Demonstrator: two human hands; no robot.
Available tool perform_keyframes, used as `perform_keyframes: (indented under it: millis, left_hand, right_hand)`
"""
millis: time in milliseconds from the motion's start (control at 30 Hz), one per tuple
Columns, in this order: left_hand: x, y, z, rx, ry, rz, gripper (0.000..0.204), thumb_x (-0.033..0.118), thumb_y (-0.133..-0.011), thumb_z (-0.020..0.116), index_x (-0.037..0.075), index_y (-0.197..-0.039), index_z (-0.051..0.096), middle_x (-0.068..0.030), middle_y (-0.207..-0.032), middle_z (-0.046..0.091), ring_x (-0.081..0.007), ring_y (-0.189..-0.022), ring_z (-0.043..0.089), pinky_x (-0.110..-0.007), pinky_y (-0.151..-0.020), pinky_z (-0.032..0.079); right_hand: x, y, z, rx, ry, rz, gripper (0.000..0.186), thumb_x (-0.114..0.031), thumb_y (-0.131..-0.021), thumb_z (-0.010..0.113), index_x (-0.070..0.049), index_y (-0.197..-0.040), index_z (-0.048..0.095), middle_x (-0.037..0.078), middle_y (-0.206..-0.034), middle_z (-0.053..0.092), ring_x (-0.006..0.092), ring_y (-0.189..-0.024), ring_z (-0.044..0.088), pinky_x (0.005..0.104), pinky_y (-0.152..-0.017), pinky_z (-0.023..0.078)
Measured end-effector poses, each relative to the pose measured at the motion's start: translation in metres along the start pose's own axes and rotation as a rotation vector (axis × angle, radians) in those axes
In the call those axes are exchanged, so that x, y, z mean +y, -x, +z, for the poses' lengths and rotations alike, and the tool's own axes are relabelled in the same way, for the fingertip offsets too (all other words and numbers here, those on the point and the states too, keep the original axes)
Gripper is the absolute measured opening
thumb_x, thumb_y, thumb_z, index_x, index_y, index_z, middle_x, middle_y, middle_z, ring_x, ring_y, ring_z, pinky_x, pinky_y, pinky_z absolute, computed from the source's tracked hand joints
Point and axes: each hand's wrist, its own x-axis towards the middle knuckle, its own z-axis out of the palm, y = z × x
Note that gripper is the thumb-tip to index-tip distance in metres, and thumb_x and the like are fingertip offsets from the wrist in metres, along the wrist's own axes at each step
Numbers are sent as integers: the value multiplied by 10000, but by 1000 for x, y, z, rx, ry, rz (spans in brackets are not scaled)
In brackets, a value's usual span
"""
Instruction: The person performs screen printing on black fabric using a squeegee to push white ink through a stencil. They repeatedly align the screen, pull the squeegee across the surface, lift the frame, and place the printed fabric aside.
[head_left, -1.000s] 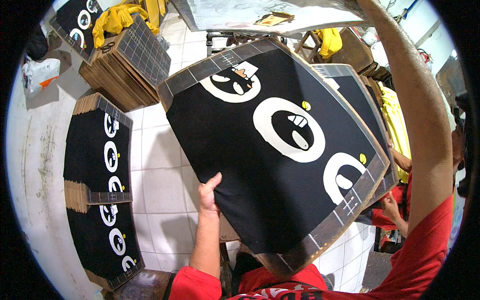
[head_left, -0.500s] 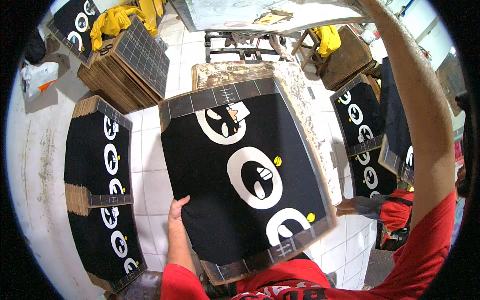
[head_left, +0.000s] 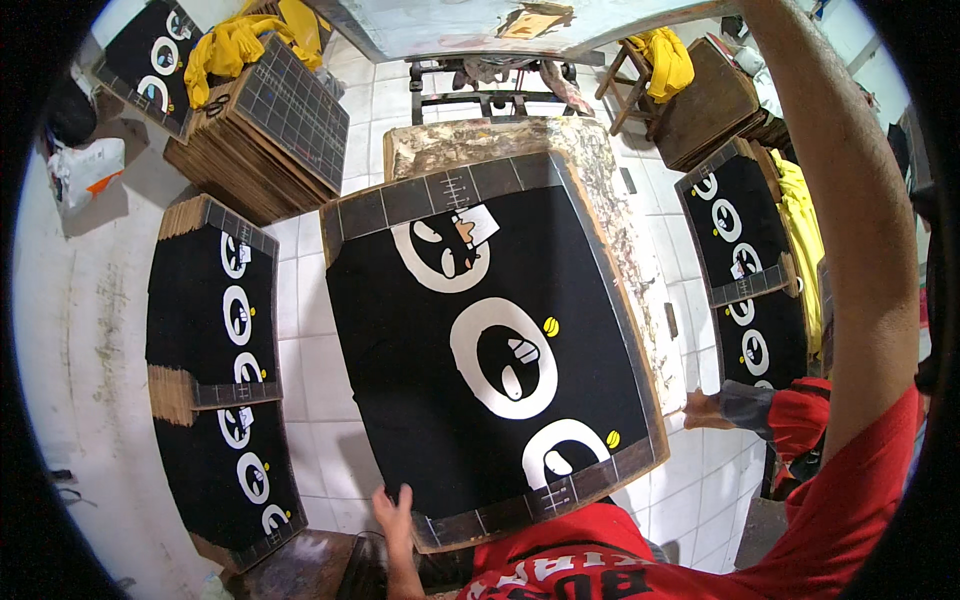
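A board (head_left: 390, 212) with a grid-marked dark surface lies tilted on a paint-crusted stand (head_left: 480, 143). Stretched over it is black fabric (head_left: 400, 370), printed with white rings, cartoon eyes and small yellow marks. My left hand (head_left: 393, 515) is at the board's near left corner, thumb and fingers apart, closing on nothing. My right arm (head_left: 840, 180) reaches up past the top edge, beside the corner of a raised white framed panel (head_left: 440, 28); the hand itself is out of view.
Stacked boards with similar prints (head_left: 235, 315) stand at left, and another stack (head_left: 745, 250) at right. A co-worker's hand (head_left: 705, 410) is by the stand's right side. Bare boards (head_left: 290, 110) carry scissors (head_left: 215, 105) and yellow cloth (head_left: 225, 55). A stool (head_left: 630, 85) stands behind.
My left hand has slid down from the fabric's left edge to the near corner. The board has shifted slightly. At right, a tilted board has gone from sight and yellow cloth now shows.
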Motion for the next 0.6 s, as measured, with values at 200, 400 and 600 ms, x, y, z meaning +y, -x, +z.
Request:
perform_keyframes:
  millis: [200,400,600]
  left_hand:
    - [-16,24,-1,30,-65,225,318,192,-868,837,-38,-1043,702,-103,-987,745,-232,-889,665,-394,-847,533]
    - [41,-14,32,-48,-142,317,393,233,-833,870,-32,-1063,693,-114,-987,742,-221,-884,660,-374,-849,528]
    - [59,-24,74,-121,-239,386,415,259,-783,911,-17,-989,680,-118,-917,732,-214,-844,643,-383,-809,523]
  right_hand:
    - [-11,-11,5,3,66,51,455,-308,-838,739,-161,-1269,723,165,-1211,739,322,-1129,708,408,-977,558]
    - [-14,-22,6,-30,41,51,426,-285,-838,718,-161,-1245,733,168,-1206,739,328,-1130,707,414,-980,556]
    - [-15,-37,7,-42,13,49,399,-262,-838,698,-160,-1221,742,172,-1202,739,334,-1132,706,420,-984,554]
